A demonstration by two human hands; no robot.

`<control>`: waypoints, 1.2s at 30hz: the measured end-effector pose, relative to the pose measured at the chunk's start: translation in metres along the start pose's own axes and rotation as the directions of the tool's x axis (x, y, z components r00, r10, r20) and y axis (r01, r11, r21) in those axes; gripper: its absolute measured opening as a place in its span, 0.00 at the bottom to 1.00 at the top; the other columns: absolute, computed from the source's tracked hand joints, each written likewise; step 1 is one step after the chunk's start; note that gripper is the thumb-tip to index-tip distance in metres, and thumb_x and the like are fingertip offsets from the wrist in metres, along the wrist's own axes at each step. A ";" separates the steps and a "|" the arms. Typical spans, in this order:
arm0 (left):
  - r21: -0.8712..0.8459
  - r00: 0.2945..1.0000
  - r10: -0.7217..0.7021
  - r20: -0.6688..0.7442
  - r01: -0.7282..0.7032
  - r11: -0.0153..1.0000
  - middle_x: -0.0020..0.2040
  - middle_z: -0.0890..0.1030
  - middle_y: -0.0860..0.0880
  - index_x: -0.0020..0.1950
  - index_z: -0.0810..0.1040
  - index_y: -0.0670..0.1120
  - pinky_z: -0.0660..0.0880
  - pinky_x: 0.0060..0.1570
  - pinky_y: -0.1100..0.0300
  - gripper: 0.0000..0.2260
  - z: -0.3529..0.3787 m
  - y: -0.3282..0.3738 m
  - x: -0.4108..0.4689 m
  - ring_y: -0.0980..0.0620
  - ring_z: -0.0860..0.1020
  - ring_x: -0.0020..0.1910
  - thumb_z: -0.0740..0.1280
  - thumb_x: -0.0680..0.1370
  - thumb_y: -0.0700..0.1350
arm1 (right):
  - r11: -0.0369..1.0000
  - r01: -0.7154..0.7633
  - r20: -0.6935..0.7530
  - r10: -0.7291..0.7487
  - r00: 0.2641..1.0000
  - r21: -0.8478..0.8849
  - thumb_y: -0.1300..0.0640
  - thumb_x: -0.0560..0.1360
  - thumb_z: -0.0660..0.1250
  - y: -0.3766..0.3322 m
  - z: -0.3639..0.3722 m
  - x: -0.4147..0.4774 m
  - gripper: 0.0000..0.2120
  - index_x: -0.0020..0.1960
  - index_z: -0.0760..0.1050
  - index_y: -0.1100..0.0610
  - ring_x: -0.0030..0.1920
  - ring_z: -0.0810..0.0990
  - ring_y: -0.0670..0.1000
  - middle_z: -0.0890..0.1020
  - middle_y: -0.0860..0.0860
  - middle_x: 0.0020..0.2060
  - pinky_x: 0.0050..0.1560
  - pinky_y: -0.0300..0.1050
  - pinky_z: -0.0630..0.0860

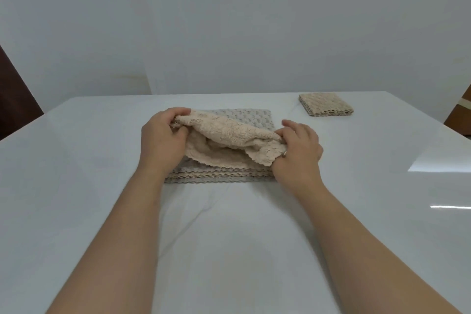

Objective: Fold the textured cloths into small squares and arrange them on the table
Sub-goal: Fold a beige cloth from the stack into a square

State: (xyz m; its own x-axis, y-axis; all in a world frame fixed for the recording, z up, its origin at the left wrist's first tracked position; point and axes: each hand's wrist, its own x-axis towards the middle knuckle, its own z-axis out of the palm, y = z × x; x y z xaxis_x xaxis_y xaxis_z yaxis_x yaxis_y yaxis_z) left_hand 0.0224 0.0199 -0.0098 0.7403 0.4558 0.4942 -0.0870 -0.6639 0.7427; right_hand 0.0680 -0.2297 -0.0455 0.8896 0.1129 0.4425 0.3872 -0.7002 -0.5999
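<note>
Both hands, left hand and right hand, pinch opposite ends of the beige cloth, its length running left-right mid-frame above the stack.

1. The middle of the table is taken up by a pile of cloths.
2. The top of the pile is covered by a beige cloth, which is held up at its ends by the left hand and the right hand.
3. The far right part is filled by a folded square, well apart from the pile.
4. Wide bare table top is seen on both sides of the pile, and between the two arms.
5. Behind the table, the way is shut by a wall.
</note>
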 end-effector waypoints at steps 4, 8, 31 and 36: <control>-0.026 0.997 0.003 -0.075 -0.005 1.000 0.49 0.82 0.57 0.54 0.81 0.54 0.77 0.52 0.58 0.11 -0.011 0.027 -0.010 0.56 0.79 0.49 0.66 0.78 0.39 | 0.966 0.014 0.034 -0.024 0.999 0.258 0.56 0.76 0.69 -0.015 -0.027 -0.010 0.10 0.54 0.71 0.47 0.42 0.78 0.47 0.80 0.43 0.42 0.44 0.44 0.72; 0.004 1.000 -0.013 -0.020 0.013 1.000 0.44 0.81 0.58 0.52 0.79 0.53 0.74 0.44 0.58 0.04 -0.032 0.059 -0.033 0.58 0.78 0.44 0.65 0.81 0.45 | 0.916 -0.005 0.011 0.001 1.000 0.400 0.59 0.77 0.68 -0.027 -0.067 -0.020 0.09 0.54 0.73 0.49 0.34 0.75 0.38 0.81 0.44 0.40 0.30 0.32 0.68; 0.030 0.892 -0.312 0.328 0.320 0.947 0.48 0.85 0.49 0.52 0.85 0.58 0.82 0.51 0.50 0.06 -0.053 0.043 -0.146 0.50 0.83 0.48 0.75 0.75 0.52 | 0.988 0.122 0.224 -0.098 0.970 -0.099 0.70 0.64 0.65 0.036 -0.091 -0.082 0.32 0.65 0.75 0.49 0.65 0.68 0.57 0.69 0.53 0.66 0.64 0.56 0.69; -0.108 0.903 -0.322 0.286 0.364 0.925 0.45 0.82 0.48 0.52 0.85 0.56 0.80 0.41 0.55 0.08 -0.050 0.054 -0.134 0.49 0.82 0.43 0.77 0.74 0.46 | 0.995 0.088 0.171 -0.080 0.982 -0.040 0.61 0.73 0.68 0.029 -0.094 -0.074 0.15 0.57 0.82 0.50 0.56 0.77 0.52 0.77 0.48 0.59 0.54 0.48 0.73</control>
State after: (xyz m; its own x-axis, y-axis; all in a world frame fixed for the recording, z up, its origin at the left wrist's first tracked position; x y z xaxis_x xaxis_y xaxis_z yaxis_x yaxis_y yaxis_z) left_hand -0.1144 -0.0471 -0.0137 0.8870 0.4552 0.0778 0.1171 -0.3847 0.9156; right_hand -0.0091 -0.3250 -0.0329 0.8840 0.2875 0.3686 0.4542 -0.7151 -0.5314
